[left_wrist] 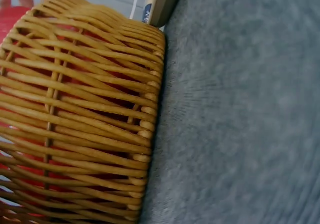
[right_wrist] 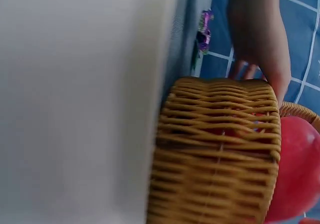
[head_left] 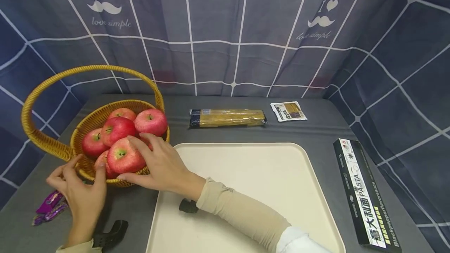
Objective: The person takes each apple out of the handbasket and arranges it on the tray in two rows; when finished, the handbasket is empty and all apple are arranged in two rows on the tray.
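Several red apples fill a yellow wicker basket [head_left: 81, 128] with a tall arched handle, at the left in the head view. My right hand [head_left: 165, 163] grips the front apple [head_left: 123, 155], thumb at its lower side and fingers over its upper right. At the basket's front left, near the handle's base, my left hand [head_left: 82, 190] holds the rim with thumb and fingers. The left wrist view shows the woven basket wall [left_wrist: 80, 119] close up, red showing through its gaps. In the right wrist view, the left hand [right_wrist: 260, 38] touches the rim beside a red apple [right_wrist: 297, 169].
A cream tray [head_left: 246, 206] lies right of the basket. Behind it are a pack of spaghetti [head_left: 228, 118] and a small sachet [head_left: 288, 111]. A black pasta box [head_left: 365, 194] lies at the right. Purple-wrapped sweets [head_left: 50, 206] lie beside the left hand.
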Tool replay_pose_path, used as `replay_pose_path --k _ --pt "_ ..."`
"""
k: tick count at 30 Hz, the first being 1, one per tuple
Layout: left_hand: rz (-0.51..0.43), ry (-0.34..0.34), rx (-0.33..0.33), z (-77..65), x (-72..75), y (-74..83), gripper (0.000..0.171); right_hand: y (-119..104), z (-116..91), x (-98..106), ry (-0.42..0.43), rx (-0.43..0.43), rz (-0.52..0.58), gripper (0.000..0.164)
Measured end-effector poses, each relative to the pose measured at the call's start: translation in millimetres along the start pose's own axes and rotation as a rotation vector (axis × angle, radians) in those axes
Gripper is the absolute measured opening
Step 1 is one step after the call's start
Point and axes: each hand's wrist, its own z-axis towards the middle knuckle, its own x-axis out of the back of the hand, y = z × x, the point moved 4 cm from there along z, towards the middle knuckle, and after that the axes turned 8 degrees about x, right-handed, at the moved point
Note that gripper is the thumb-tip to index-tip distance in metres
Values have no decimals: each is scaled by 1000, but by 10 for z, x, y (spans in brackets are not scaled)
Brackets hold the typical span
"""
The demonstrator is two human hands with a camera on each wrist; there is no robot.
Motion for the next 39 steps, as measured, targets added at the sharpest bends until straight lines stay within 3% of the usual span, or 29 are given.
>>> replay_pose_path --k 5,7,10,14,18,21,28,34,39 --pt "45 -111 233 -28 -41 -111 54 -43 211 -128 5 -12 -42 93" --pt "59 -169 294 -32 -61 -141 57 -41 259 -184 -22 -19 -66 95" --pt "15 -223 310 -28 -83 -157 60 -42 285 -242 -65 -17 -87 93" --pt "-29 -246 313 -29 -100 -147 60 -47 271 -246 -48 11 -68 77" --pt "-47 -243 321 -43 -110 -147 59 -7 227 -171 -8 10 63 63" --pt "-64 -248 323 -49 -114 -146 59 63 158 -83 26 -31 196 62" --pt "-11 -249 364 -49 -68 -146 61 262 -66 94 87 -116 407 55" --pt "9 -255 369 -58 -68 -142 61 475 -318 141 18 -209 513 49" --pt "12 -250 363 -54 -70 -149 60 625 -486 85 -79 -245 515 46"
